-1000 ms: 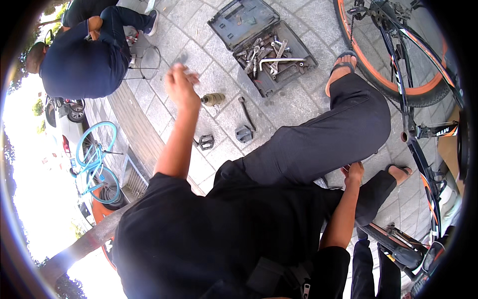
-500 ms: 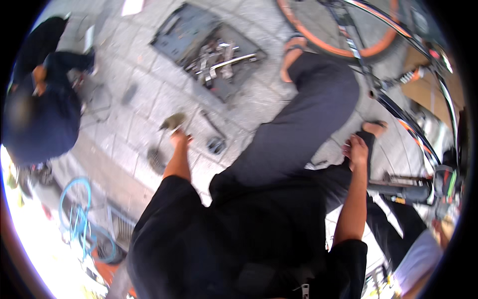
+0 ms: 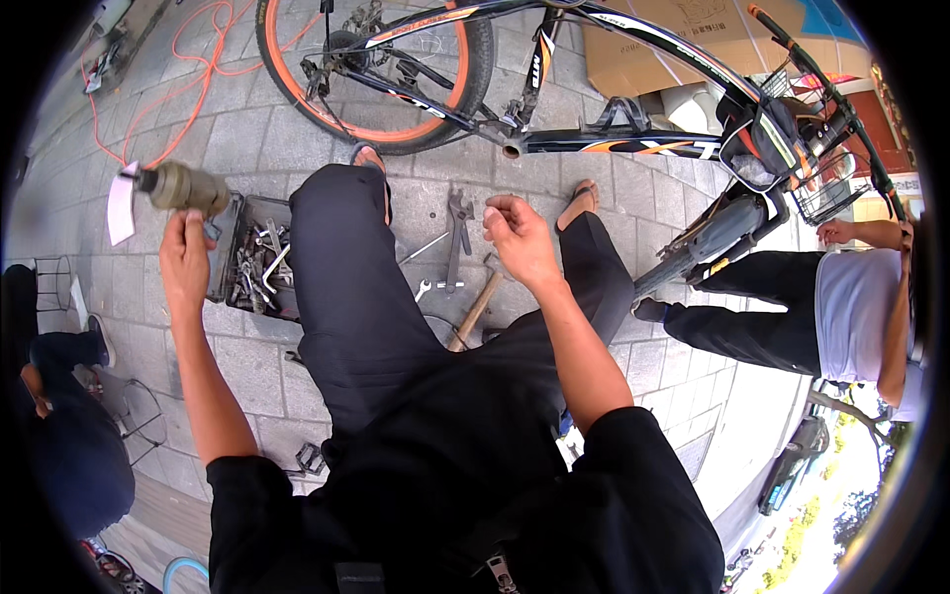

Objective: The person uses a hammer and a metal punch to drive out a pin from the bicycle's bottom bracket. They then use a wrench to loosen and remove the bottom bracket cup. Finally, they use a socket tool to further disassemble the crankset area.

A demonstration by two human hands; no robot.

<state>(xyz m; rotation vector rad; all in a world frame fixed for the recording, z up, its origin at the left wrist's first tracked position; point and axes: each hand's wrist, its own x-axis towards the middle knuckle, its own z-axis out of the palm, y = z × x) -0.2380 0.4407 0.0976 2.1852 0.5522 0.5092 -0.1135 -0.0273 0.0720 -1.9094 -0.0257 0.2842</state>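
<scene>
My left hand (image 3: 188, 262) is raised at the left, closed around an olive-tan power tool (image 3: 190, 188) with a drum-shaped body and a dark nose. Its grip is mostly hidden by my fingers. Over my right knee, my right hand (image 3: 520, 238) has thumb and fingertips pinched together; whatever they may hold is too small to make out. On the paving between my legs lie an adjustable wrench (image 3: 456, 243), a small spanner (image 3: 424, 290) and a wooden-handled hammer (image 3: 479, 307). Ahead stands a black and orange bicycle (image 3: 623, 146), the bottom bracket shell (image 3: 511, 151) bare.
An open toolbox (image 3: 236, 233) full of metal tools sits beside my left leg. A pedal with its crank (image 3: 310, 457) lies on the paving at left. An orange hose (image 3: 205, 74) coils far left. One person (image 3: 74, 460) is at left, another (image 3: 861, 307) stands at right.
The view has swung rightward, bringing the bicycle in front. My left hand has lifted the power tool out to the left, past the toolbox. My right hand has come forward between my knees.
</scene>
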